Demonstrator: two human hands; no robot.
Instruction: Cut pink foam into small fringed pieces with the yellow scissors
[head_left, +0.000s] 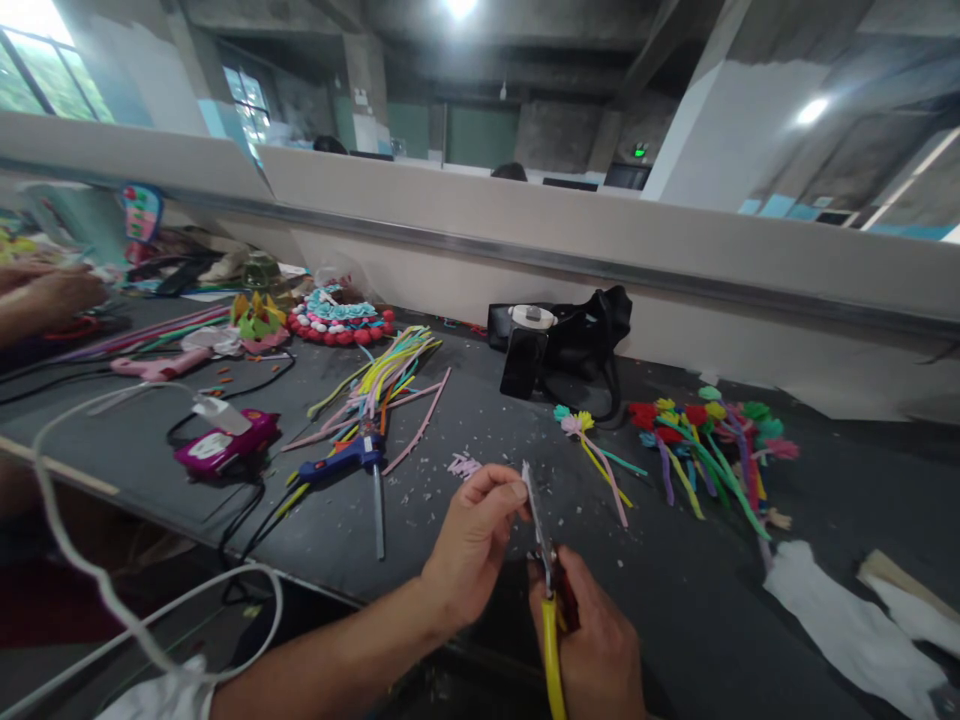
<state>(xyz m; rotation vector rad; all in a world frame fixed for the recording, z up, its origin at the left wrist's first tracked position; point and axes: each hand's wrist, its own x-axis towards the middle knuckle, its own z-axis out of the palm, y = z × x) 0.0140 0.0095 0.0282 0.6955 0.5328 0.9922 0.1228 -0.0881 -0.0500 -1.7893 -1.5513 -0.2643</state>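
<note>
1. As the head view looks down over the dark tabletop point(480, 410), the left hand point(472, 540) has its thumb and forefinger drawn narrowly together beside the upper end of a yellow-handled tool point(553, 655); whether they pinch something small, I cannot tell.
2. In that same view, the right hand point(596, 640) is wrapped around the tool's handles, near the front edge, with the metal part pointing up and away toward the left fingertips.
3. Just beyond the left hand lie lilac scraps point(463, 465), with tiny pale bits scattered around them.
4. To the left of these rest a blue glue gun point(341, 465) with a clear stick, a bundle of coloured fuzzy stems point(397, 365) and a magenta box point(225, 445) with a white plug point(223, 414) on top.
5. Farther left are a pink glue gun point(161, 365), a beaded ring point(337, 312) and another person's hand point(64, 292).
6. On the right, a small flower group point(576, 422) lies apart from a larger heap of fuzzy flowers point(705, 430), and white cloth point(840, 620) lies nearer.
7. Along the back, a phone point(523, 362) stands tilted against a black bag point(600, 325) below the partition point(480, 225).
</note>
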